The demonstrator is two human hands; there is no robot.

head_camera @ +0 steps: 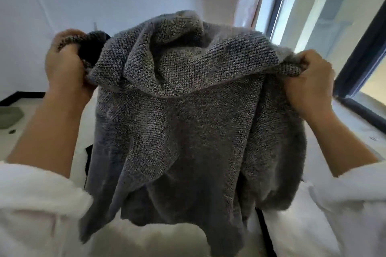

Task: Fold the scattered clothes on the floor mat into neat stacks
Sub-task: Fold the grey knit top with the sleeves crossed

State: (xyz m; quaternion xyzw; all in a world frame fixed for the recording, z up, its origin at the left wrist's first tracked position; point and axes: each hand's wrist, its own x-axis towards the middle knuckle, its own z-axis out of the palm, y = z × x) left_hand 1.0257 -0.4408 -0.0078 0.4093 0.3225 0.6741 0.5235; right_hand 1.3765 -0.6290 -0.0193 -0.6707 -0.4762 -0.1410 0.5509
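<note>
Beneath me the pale floor (5, 141) carries a sage-green cloth bundle (9, 116) at my far left, too blurred to name, with a small dark scrap (12, 131) just beside it.

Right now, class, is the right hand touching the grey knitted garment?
Touching. The head view shows the right hand gripping a bunched upper edge of the grey knitted garment, fingers curled round the fabric with no gap.

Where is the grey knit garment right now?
Head view, centre: the grey knit garment hangs in the air, gripped at its top edge by the left hand and right hand.
</note>
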